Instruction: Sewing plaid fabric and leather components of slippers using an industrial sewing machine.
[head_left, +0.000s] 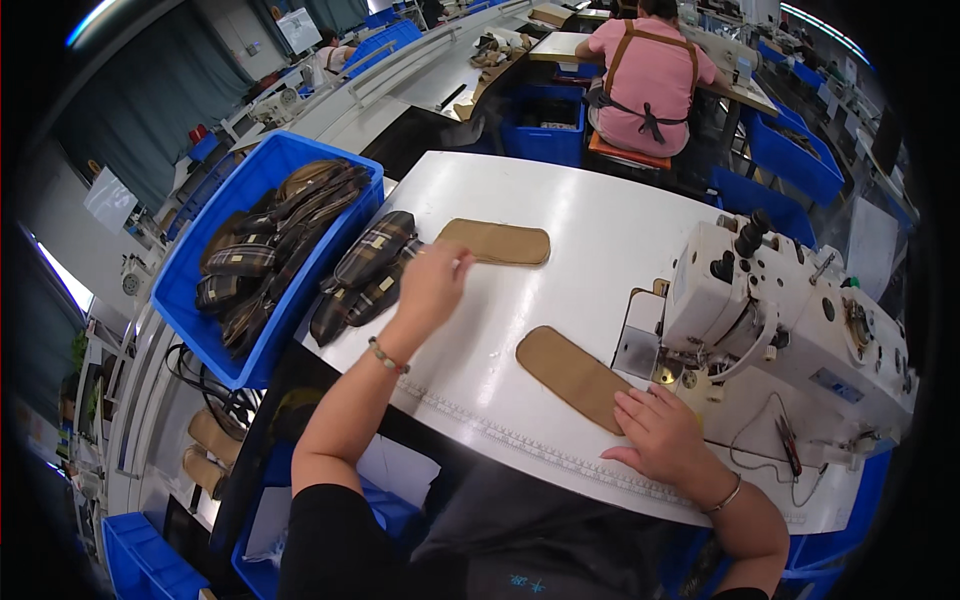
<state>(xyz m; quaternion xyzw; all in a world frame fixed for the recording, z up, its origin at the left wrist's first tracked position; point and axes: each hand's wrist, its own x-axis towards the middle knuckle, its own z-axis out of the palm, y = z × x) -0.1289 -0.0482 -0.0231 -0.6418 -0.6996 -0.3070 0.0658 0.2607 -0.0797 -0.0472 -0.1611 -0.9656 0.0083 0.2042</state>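
My left hand (435, 287) is over the table beside the far tan sole-shaped piece (497, 243), its fingers curled together near that piece's left end. Whether anything is between those fingers I cannot make out. Dark plaid fabric slipper uppers (375, 250) lie just left of this hand. My right hand (660, 432) rests flat, fingers stretched out, on the near end of a second tan sole-shaped piece (570, 375). This piece lies at a slant on the table, its near end partly under my fingers. A white sewing machine (730, 300) stands just beyond my right hand.
A blue bin (265, 370) full of plaid pieces stands left of the white table (590, 200). A ruler strip (520, 438) runs along the near edge. Thread snips (789, 445) lie at the right. A person in pink (652, 80) sits ahead.
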